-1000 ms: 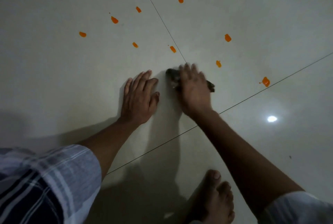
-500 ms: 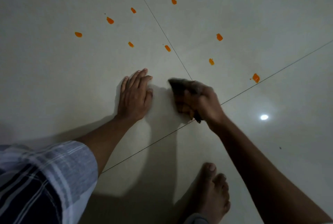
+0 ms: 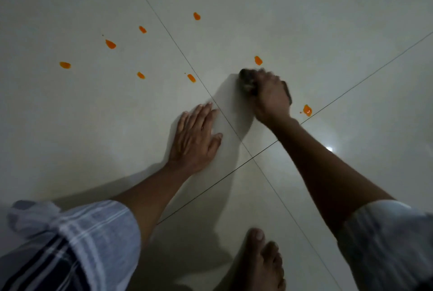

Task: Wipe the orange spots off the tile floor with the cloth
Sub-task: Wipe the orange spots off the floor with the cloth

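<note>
Fingers (image 3: 260,77) of your right hand (image 3: 271,98) curled over the dark cloth (image 3: 247,81), pressing it to the tile floor (image 3: 328,21) just below one orange spot (image 3: 258,60), likely to scrub there. Your left hand (image 3: 195,137) lay flat, fingers straight and slightly spread, apparently bracing your weight. Another spot (image 3: 307,110) sat just beside your right wrist; six more lay unwiped farther left.
</note>
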